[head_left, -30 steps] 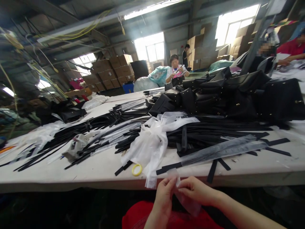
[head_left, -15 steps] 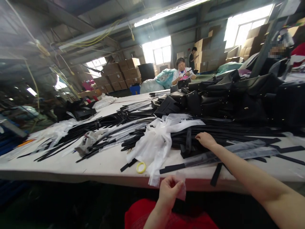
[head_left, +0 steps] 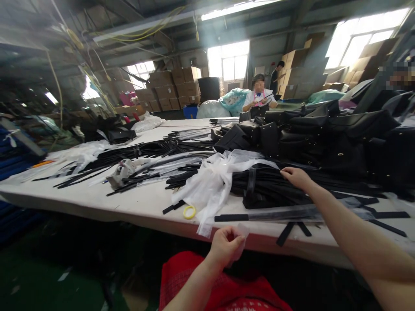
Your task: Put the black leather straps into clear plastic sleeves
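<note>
My left hand [head_left: 227, 245] is in front of the table edge, its thumb and fingers closed on a small crumpled translucent plastic sleeve [head_left: 242, 232]. My right hand [head_left: 297, 178] reaches over the table with its fingertips pinched at the right end of a white plastic sleeve [head_left: 216, 175] in a loose pile. Beneath that pile and my right forearm lie black straps [head_left: 272, 185] in a thick bundle. Nearer the edge, a black strap end [head_left: 231, 218] sticks out of a clear sleeve [head_left: 282, 214]. A yellow tape ring [head_left: 189, 211] lies to the left.
Black bags [head_left: 311, 134] are heaped along the right and back of the table [head_left: 145, 207]. A grey tape dispenser [head_left: 120, 173] and more straps [head_left: 145, 149] lie to the left. Across the table is a co-worker [head_left: 259, 99] holding something thin. Cartons [head_left: 173, 88] are stacked behind.
My right hand left the plastic between my hands and reached forward to the strap bundle, then shifted to the white sleeve's end. My left hand kept the small sleeve. The view turned slightly.
</note>
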`<state>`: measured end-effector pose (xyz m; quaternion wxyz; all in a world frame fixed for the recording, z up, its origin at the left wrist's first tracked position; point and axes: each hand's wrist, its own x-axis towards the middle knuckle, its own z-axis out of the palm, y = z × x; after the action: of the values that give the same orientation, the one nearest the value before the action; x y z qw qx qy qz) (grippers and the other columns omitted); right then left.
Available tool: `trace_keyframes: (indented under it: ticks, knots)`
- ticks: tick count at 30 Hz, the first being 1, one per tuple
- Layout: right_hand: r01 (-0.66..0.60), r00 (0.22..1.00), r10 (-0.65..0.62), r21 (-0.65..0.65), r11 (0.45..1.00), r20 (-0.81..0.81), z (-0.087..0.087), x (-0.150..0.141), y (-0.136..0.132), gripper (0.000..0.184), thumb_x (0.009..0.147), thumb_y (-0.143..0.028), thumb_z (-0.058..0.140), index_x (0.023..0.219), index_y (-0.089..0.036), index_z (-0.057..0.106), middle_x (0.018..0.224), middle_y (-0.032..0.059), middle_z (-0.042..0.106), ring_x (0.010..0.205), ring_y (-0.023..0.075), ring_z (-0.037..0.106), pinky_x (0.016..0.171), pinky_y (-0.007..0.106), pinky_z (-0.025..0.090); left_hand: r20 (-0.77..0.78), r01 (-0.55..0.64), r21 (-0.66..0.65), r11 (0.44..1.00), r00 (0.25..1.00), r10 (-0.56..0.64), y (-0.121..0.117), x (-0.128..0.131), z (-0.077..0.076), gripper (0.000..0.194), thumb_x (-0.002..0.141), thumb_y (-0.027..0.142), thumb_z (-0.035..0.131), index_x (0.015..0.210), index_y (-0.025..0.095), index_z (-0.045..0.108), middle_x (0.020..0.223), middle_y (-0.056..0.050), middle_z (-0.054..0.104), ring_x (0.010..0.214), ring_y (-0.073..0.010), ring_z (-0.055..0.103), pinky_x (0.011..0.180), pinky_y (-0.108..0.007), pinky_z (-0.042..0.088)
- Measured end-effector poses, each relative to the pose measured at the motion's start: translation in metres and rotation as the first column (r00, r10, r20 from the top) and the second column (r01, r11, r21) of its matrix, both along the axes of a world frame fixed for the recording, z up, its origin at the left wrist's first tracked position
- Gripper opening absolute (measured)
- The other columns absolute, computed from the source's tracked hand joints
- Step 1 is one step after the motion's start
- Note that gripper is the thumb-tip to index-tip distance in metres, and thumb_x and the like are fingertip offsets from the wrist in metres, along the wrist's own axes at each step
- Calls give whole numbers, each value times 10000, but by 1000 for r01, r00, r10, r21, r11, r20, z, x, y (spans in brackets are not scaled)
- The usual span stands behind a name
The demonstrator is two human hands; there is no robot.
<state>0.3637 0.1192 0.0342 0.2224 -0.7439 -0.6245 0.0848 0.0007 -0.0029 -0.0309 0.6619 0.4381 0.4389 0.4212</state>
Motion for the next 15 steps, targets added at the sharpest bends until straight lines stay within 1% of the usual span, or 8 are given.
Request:
trace_keyframes:
  ticks: [2,4,6,8,10,12,13,15]
  knots:
    - [-51,996,58,84,995,-73,27,-5,-20,396,910,-482,510,888,-169,752,738,31,707,711,189,649,643,258,475,-160,39,221,975,987,-3,0,0,13,262,655,344,835,602,156,660,618,-43,653,599,-164,588,610,-274,464]
    - [-176,961,209,179,968,-183,53,-22,-47,459,871,-574,552,761,-170,743,632,14,651,609,159,596,555,242,436,-271,102,430,897,962,20,2,2,33,165,753,294,751,654,173,699,833,-88,714,803,-214,649,763,-318,498]
    - [-350,873,406,232,908,-270,75,-48,-75,463,819,-590,623,678,-163,735,588,21,620,564,141,554,520,244,414,-354,183,611,770,934,59,6,9,55,110,783,261,724,697,193,728,1165,-122,678,1082,-272,613,943,-381,463]
    - [-531,752,565,196,824,-340,94,-74,-100,402,763,-543,711,645,-160,739,578,27,617,576,134,551,582,266,454,-422,317,728,608,906,34,11,18,74,55,764,249,753,726,210,746,1399,-105,548,1290,-317,486,1084,-444,357]
    - [-648,646,634,132,750,-425,107,-89,-118,333,685,-470,802,597,-159,724,530,8,585,563,111,535,709,316,492,-505,493,756,430,858,-95,15,28,86,32,747,245,780,748,224,756,1365,-91,580,1303,-317,481,1142,-463,275]
    - [-675,611,638,114,729,-468,116,-87,-127,349,626,-426,849,489,-174,650,448,-40,484,507,72,469,809,366,491,-586,644,709,289,765,-267,14,33,88,8,772,243,764,770,235,763,1129,-77,702,1116,-264,620,1091,-409,352]
    - [-650,628,632,141,747,-455,118,-78,-128,404,624,-428,849,432,-187,588,421,-63,421,482,59,426,837,380,488,-615,695,675,249,715,-332,12,33,87,19,786,243,750,782,238,768,1011,-63,726,996,-235,664,1020,-363,416]
    - [-495,734,566,274,824,-376,119,-47,-125,504,658,-470,820,385,-215,482,425,-67,356,494,73,404,873,387,483,-650,757,609,237,647,-398,5,29,79,55,800,233,723,800,239,778,878,-47,723,819,-195,679,838,-283,487]
